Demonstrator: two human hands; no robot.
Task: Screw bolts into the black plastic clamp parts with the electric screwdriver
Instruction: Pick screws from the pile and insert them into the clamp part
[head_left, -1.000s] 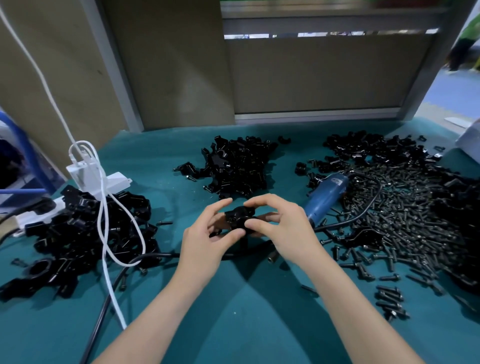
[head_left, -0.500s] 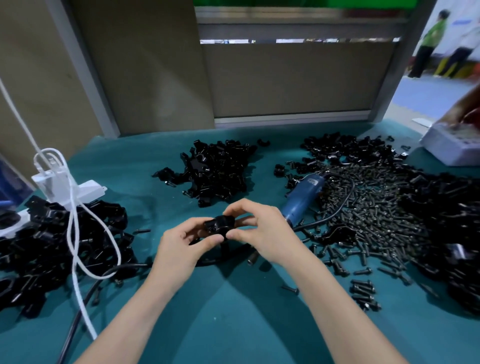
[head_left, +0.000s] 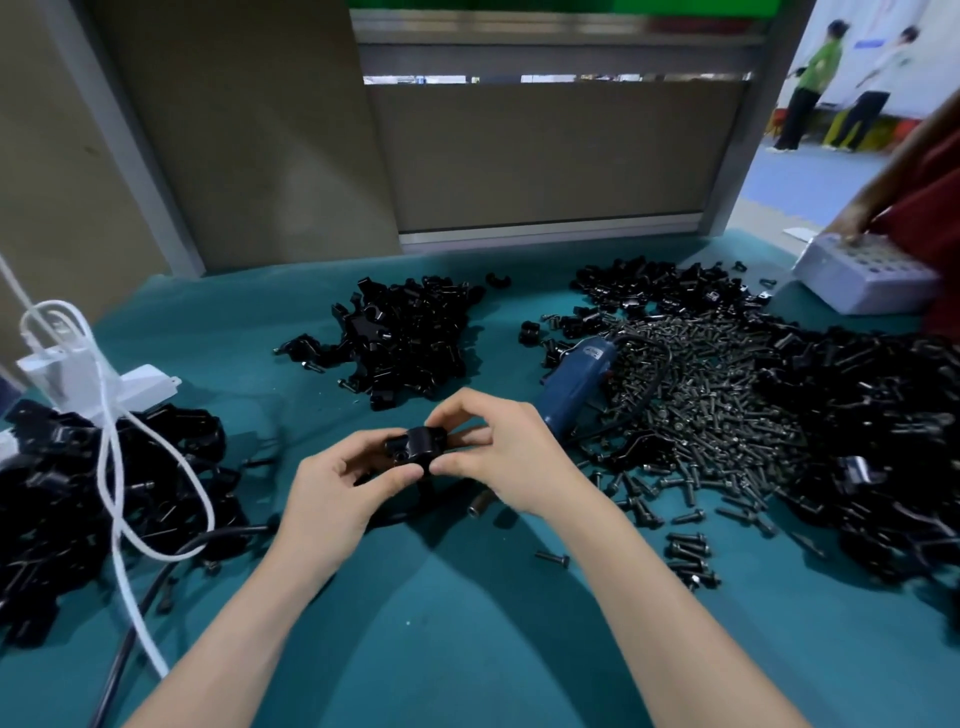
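Black plastic clamp part (head_left: 415, 451) sat above the teal surface (head_left: 467, 623), your left hand (head_left: 332, 493) and right hand (head_left: 511, 457) each with grip clamped on it, seemingly steadying it; the blue electric screwdriver (head_left: 574, 384) lay unused nearby.

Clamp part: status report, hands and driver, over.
Left hand and right hand both pinching one black clamp part above the cloth. Blue electric screwdriver lying idle beside the bolt pile. Nothing obstructing.

A white power strip (head_left: 111, 382) with a looping white cable (head_left: 117, 467) lies far left of the grip. A pale perforated box (head_left: 862, 280) sits well off to its upper right.
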